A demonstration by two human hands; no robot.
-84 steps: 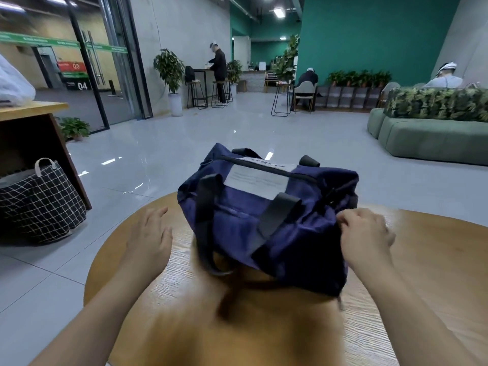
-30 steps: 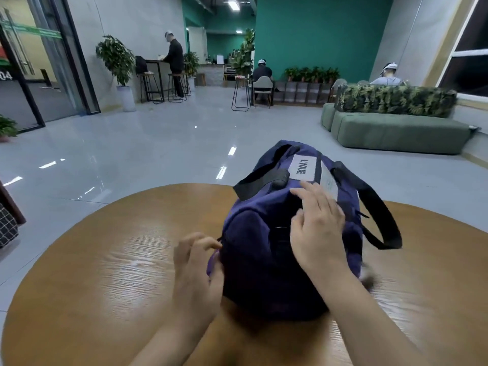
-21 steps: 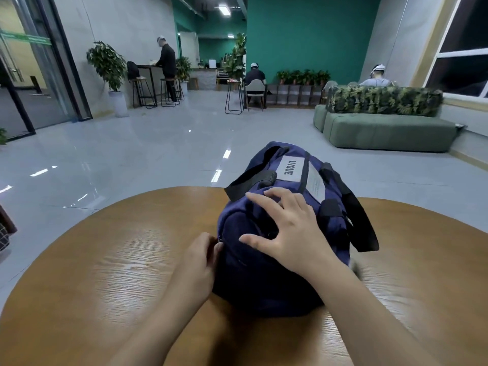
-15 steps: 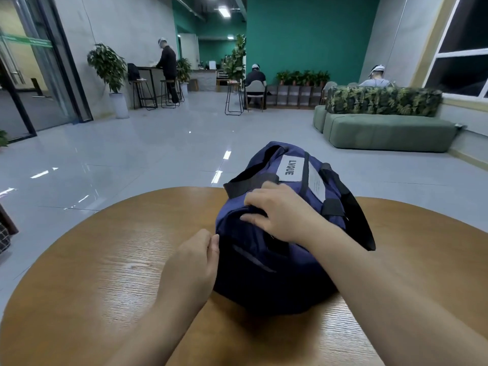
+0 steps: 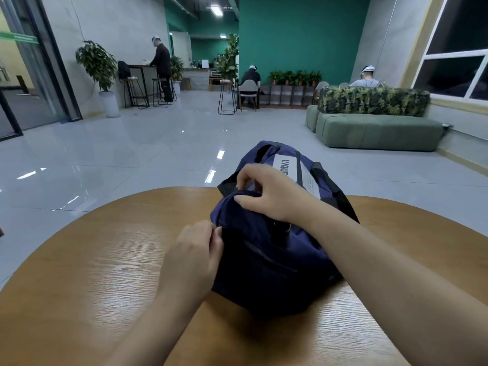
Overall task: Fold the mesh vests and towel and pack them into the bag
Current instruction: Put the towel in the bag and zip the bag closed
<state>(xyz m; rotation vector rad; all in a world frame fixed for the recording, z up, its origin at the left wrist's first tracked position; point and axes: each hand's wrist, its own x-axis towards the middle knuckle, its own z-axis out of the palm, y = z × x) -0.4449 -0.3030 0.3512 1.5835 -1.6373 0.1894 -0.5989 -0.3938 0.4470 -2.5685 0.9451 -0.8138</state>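
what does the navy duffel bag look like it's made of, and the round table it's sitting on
The navy blue duffel bag looks like soft woven fabric, perhaps nylon or canvas: matte, and it creases under the hands. Its black carry straps look like flat webbing. The round brown table shows straight wood grain under a smooth, glossy finish that reflects the ceiling lights; whether it is solid wood or veneer cannot be told.

Even indoor light from ceiling lamps point(image 5: 216, 10) glares in streaks on the glossy floor point(image 5: 158, 149); the bag point(image 5: 264, 260) casts a soft shadow on the table point(image 5: 92, 273); wide-angle bending at edges
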